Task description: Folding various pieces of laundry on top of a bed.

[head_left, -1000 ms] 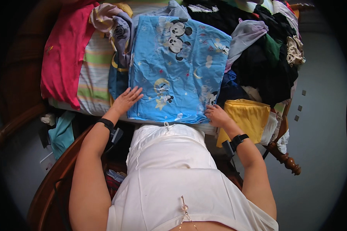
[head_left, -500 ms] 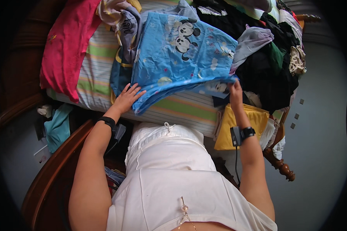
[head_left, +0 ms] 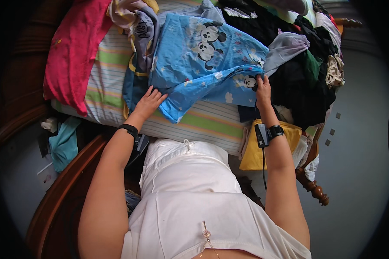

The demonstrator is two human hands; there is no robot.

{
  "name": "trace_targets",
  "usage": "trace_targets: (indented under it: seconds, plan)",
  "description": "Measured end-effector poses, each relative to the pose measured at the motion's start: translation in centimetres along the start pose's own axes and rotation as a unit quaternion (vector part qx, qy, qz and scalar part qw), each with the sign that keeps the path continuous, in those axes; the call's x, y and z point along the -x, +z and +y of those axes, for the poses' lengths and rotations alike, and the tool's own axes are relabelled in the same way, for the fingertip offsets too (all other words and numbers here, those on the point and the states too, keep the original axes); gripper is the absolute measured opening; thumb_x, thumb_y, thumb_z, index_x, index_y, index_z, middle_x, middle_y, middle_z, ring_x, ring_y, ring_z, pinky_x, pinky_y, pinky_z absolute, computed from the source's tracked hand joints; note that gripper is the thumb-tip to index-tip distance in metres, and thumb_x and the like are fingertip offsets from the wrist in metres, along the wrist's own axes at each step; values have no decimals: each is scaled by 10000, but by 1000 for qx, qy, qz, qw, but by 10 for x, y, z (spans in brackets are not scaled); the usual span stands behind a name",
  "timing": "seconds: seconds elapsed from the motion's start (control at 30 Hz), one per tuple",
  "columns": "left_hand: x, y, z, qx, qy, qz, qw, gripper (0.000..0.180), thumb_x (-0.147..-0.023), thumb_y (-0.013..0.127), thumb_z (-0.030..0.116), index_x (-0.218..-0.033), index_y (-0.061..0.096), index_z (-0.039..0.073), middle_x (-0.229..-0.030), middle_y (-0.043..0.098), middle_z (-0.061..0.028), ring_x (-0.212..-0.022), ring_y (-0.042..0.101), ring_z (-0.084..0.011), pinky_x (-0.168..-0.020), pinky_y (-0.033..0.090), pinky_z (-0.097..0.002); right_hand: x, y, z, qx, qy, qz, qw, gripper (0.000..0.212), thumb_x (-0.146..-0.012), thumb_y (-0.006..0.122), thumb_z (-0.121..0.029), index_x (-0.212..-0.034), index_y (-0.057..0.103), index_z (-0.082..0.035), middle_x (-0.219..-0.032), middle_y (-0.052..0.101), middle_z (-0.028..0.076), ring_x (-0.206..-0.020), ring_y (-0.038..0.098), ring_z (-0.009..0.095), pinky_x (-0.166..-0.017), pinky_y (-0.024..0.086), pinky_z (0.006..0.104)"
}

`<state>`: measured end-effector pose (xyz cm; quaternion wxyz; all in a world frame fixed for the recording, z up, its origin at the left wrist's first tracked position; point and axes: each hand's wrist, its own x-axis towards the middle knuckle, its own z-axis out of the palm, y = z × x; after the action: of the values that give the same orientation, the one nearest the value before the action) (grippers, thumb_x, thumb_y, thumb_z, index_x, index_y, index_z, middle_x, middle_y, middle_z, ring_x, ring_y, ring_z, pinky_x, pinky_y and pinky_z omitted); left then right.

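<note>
A blue cloth (head_left: 173, 56) printed with black-and-white cartoon figures lies spread over the striped bed. Its near edge is partly turned up into a slanting fold, and a printed lower layer shows below it at the right. My left hand (head_left: 150, 101) rests on the cloth's near left corner with fingers spread. At the near right edge, my right hand (head_left: 263, 91) pinches the cloth between thumb and fingers. Whether the cloth is a sheet or a cover, I cannot tell.
A red garment (head_left: 75, 60) hangs over the bed's left side. Dark clothes (head_left: 285, 82) are heaped at the right, beside a pale lilac cloth (head_left: 287, 47). A folded yellow cloth (head_left: 250, 157) lies under my right forearm. A curved wooden bed edge (head_left: 60, 181) runs at lower left.
My right hand has moved up and away from me, lifting the cloth's near right edge into a slanting fold. My left hand has shifted slightly to the right.
</note>
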<state>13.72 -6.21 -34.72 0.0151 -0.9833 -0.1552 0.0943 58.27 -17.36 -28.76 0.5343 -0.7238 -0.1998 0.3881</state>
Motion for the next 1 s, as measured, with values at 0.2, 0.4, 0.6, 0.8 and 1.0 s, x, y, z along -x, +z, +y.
trace_targets:
  seconds: [0.2, 0.4, 0.6, 0.8, 1.0]
  plan:
    - [-21, -4, -2, 147, -59, 21, 987, 377, -801, 520, 115, -1168, 575, 181, -981, 553, -50, -1048, 507, -229, -1026, 327, -396, 5, -11, 6, -71, 157, -42, 984, 348, -881, 619, -295, -1110, 566, -38, -991, 613, 50, -872, 561, 146, -758, 451, 285]
    - [-25, -16, -33, 593, -238, -15, 769, 211, -842, 508, 93, -1014, 629, 102, -891, 646, -125, -859, 606, -282, -776, 473, -351, 21, -22, 12, 237, 83, -190, 949, 485, -754, 725, -263, -1130, 556, -7, -1002, 627, 109, -923, 591, 190, -819, 463, 321]
    - [-40, -45, -57, 755, -369, 76, 537, 343, -948, 497, 280, -1152, 578, 16, -1019, 634, -8, -915, 557, -103, -838, 413, -252, 20, -36, 33, 353, 100, -196, 909, 361, -783, 678, -176, -1112, 588, -57, -930, 642, 80, -845, 593, 175, -774, 456, 285]
    - [-48, -29, -69, 647, -481, 145, 574, 423, -941, 499, 365, -1140, 580, 0, -1017, 645, -63, -898, 577, -148, -835, 418, -286, 37, -23, 33, 138, 27, 25, 990, 296, -876, 606, -227, -1108, 585, -45, -915, 641, 27, -814, 562, 118, -753, 446, 269]
    - [-49, -43, -49, 671, -389, 62, 628, 546, -838, 653, 370, -1239, 507, 29, -1073, 637, -116, -990, 589, -219, -874, 428, -315, 56, -46, 62, 238, 117, -89, 960, 329, -844, 633, -255, -1068, 601, -16, -869, 655, 72, -753, 594, 165, -709, 465, 308]
